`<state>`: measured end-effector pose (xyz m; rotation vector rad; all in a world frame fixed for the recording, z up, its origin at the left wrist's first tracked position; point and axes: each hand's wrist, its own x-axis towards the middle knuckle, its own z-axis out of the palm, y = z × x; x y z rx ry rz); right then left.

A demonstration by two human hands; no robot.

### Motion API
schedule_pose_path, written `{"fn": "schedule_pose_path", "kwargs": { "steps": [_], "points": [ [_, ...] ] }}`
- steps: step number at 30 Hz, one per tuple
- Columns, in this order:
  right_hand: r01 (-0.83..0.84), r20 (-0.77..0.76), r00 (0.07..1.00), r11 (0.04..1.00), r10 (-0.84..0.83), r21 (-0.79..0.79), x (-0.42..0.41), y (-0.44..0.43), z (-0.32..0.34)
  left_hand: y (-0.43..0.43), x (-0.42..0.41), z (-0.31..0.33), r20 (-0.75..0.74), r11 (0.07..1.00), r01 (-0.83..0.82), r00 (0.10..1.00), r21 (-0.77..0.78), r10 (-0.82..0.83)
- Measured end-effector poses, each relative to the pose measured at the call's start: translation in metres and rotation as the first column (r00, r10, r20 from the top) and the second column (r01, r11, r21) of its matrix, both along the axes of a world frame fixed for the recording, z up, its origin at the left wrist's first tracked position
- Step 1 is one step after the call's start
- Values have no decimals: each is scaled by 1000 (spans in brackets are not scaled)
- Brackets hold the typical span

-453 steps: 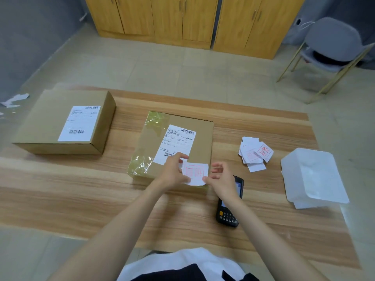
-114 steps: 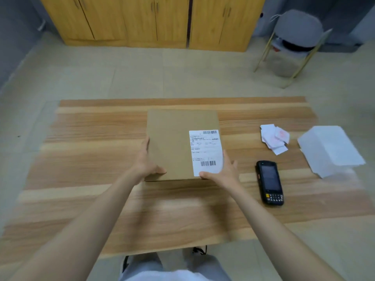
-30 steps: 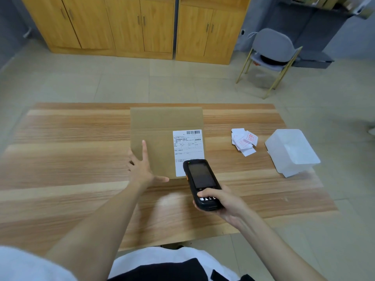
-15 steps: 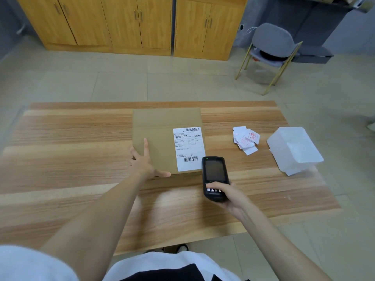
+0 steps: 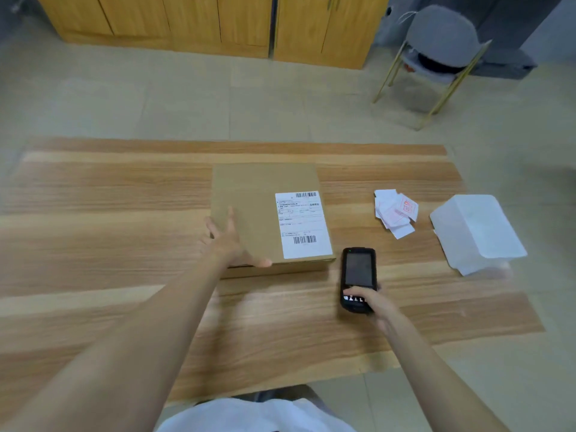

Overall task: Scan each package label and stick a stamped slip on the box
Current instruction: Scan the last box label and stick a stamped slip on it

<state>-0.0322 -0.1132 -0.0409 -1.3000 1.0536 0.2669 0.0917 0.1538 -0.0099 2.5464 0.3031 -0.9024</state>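
Observation:
A flat brown cardboard box (image 5: 249, 207) lies in the middle of the wooden table (image 5: 93, 244). A white shipping label (image 5: 301, 224) with barcodes covers its right side. My left hand (image 5: 229, 244) rests flat on the box's near left corner, fingers spread. My right hand (image 5: 372, 302) grips the lower end of a black handheld scanner (image 5: 358, 272), which lies low over the table just right of the box's near corner, screen up. A small pile of white slips with red stamps (image 5: 395, 212) sits to the right of the box.
A white plastic container (image 5: 477, 232) stands near the table's right edge, beyond the slips. A grey chair (image 5: 442, 48) and yellow wooden cabinets (image 5: 202, 23) are across the tiled floor behind the table.
My right hand has carried the scanner from over the label's lower edge to the right and down beside the box. My left hand has stayed on the box.

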Motion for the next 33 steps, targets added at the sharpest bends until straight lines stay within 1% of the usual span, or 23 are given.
{"fn": "schedule_pose_path", "kwargs": {
  "steps": [3, 7, 10, 12, 14, 15, 17, 20, 23, 25, 27, 29, 33],
  "points": [
    [-21, -23, 1000, 999, 20, -32, -6, -2, -9, 0, 4, 1, -28, 1000, -4, 1000, 15, 5],
    [-138, -78, 989, 978, 127, -158, -14, -7, -15, -2, 8, 4, -68, 1000, 14, 998, 28, -12],
    [-187, -102, 981, 956, 168, -224, -14, -9, -19, -4, 9, 9, -91, 995, 49, 995, 84, -41],
    [-299, -172, 951, 910, 258, -285, -9, -14, -19, -6, 9, 15, -99, 984, 88, 992, 152, -74],
    [-441, -258, 891, 848, 374, -293, -2, -23, -17, -7, 9, 20, -107, 967, 133, 988, 217, -112],
    [-482, -287, 868, 827, 406, -290, 2, -30, -15, -9, 9, 23, -110, 960, 144, 987, 239, -120],
    [-505, -312, 856, 795, 411, -337, 16, -45, -10, -15, 11, 29, -113, 956, 148, 986, 255, -123],
    [-469, -255, 883, 751, 394, -464, 48, -71, -2, -26, 13, 38, -126, 966, 126, 987, 226, -99],
    [-476, -241, 874, 644, 422, -598, 80, -95, 4, -38, 16, 43, -132, 981, 55, 991, 184, -31],
    [-494, -254, 849, 526, 464, -692, 98, -110, 7, -44, 18, 44, -109, 985, -2, 994, 172, 21],
    [-529, -281, 799, 399, 532, -749, 112, -122, 7, -46, 17, 42, -88, 982, -38, 995, 183, 54],
    [-583, -338, 738, 300, 585, -755, 122, -131, 5, -45, 13, 36, -66, 981, -55, 995, 184, 68],
    [-649, -430, 645, 157, 631, -744, 132, -144, -6, -37, 8, 23, -8, 978, -63, 998, 200, 66]
  ]
}}
